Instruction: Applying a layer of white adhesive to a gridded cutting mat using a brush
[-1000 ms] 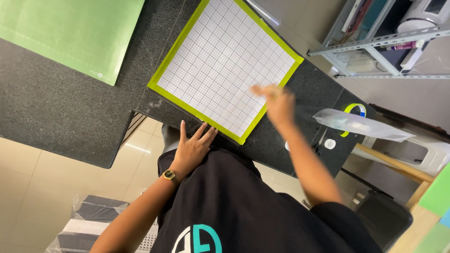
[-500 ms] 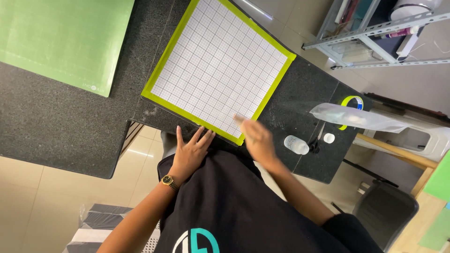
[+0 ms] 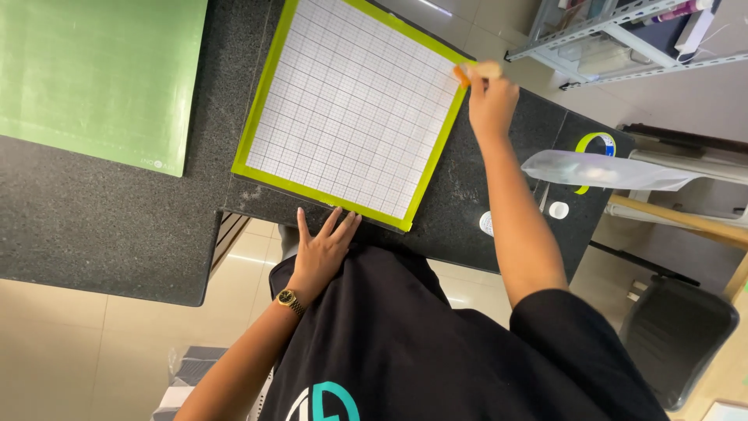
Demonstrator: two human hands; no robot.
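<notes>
Right hand (image 3: 492,100) clenches a small orange scraper (image 3: 463,76) at the gridded mat's (image 3: 354,105) far corner; left hand (image 3: 321,248), released, flattens its near counter-edge side; uneven pressure could skew the mat

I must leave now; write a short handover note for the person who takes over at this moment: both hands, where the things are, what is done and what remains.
Left hand: flat, fingers spread, at the near edge of the square white gridded mat with the yellow-green border, pressing on the black speckled stone counter.
Right hand: at the mat's far right corner, holding a small orange-and-tan tool; its exact kind is not clear.
Nearby: a plain green sheet lies to the left, a clear plastic film to the right.
Done: the mat lies flat with nothing on the grid.
Left: whatever work the tool does at the mat's edge; no result is visible.
</notes>
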